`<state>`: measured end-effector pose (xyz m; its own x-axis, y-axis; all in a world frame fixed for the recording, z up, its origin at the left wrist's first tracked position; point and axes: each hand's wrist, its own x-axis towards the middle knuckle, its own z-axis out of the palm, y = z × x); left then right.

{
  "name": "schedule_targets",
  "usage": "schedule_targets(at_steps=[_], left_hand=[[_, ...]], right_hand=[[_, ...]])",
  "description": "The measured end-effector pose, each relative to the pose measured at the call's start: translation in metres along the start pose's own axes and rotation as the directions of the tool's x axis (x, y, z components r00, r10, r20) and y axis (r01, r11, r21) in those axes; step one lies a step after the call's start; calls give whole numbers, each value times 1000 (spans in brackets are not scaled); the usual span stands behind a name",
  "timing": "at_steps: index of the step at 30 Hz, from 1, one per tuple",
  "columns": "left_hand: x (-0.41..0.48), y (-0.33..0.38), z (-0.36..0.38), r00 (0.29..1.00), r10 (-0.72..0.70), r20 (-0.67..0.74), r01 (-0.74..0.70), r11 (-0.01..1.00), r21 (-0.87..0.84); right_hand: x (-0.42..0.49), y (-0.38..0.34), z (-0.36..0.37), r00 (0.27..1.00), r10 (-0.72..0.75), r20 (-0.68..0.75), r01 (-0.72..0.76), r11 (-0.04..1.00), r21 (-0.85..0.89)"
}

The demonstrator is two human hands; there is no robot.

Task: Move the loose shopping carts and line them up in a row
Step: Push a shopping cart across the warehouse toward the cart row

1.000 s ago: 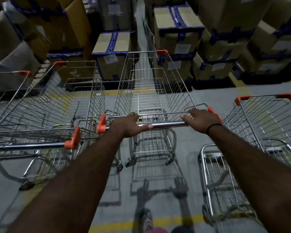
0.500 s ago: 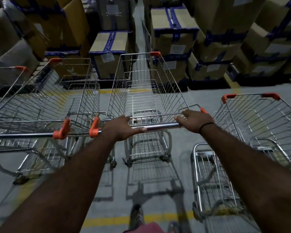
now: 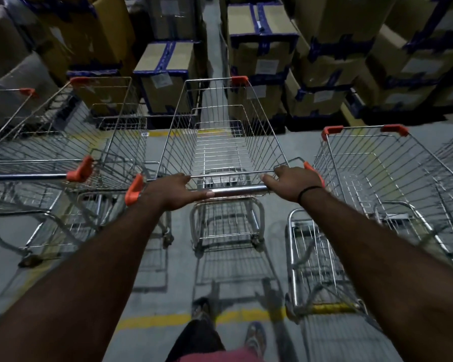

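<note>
Grips the handle point(image 3: 236, 190) with left hand point(image 3: 174, 190) and right hand point(image 3: 290, 182), fingers point(image 3: 270, 180) curled over the bar, both equally near. Extends straight away from them as the cart point(image 3: 220, 142), long axis toward the boxes point(image 3: 165, 74). Stands between left cart point(image 3: 63, 147) and right cart point(image 3: 377, 163), about level with the left one. Probably wants only a short, straight push.

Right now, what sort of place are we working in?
Most likely a warehouse or store stockroom: taped cardboard boxes stacked in rows, a yellow floor line, and shopping carts on a concrete floor.
</note>
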<state>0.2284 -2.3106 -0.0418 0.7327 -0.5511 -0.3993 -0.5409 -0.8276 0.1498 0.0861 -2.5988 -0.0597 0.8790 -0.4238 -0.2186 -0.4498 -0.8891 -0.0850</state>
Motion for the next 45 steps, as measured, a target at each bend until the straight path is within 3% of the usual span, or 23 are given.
schedule_targets(at_steps=[8, 12, 27, 35, 45], left_hand=[[-23, -22, 17, 995, 14, 100, -8, 998, -57], [-41, -14, 28, 994, 81, 75, -84, 996, 37], [-127, -11, 72, 989, 137, 54, -139, 990, 31], [-176, -10, 92, 992, 122, 39, -123, 991, 50], [-236, 5, 112, 999, 36, -33, -38, 998, -54]], right_hand=[[-53, 5, 5, 999, 13, -30, -13, 1000, 16], [-71, 14, 14, 999, 50, 2, -50, 999, 15], [-173, 8, 48, 991, 132, -23, -132, 991, 1], [-223, -1, 57, 989, 142, -36, -141, 990, 9], [-269, -3, 63, 995, 90, -45, -90, 996, 3]])
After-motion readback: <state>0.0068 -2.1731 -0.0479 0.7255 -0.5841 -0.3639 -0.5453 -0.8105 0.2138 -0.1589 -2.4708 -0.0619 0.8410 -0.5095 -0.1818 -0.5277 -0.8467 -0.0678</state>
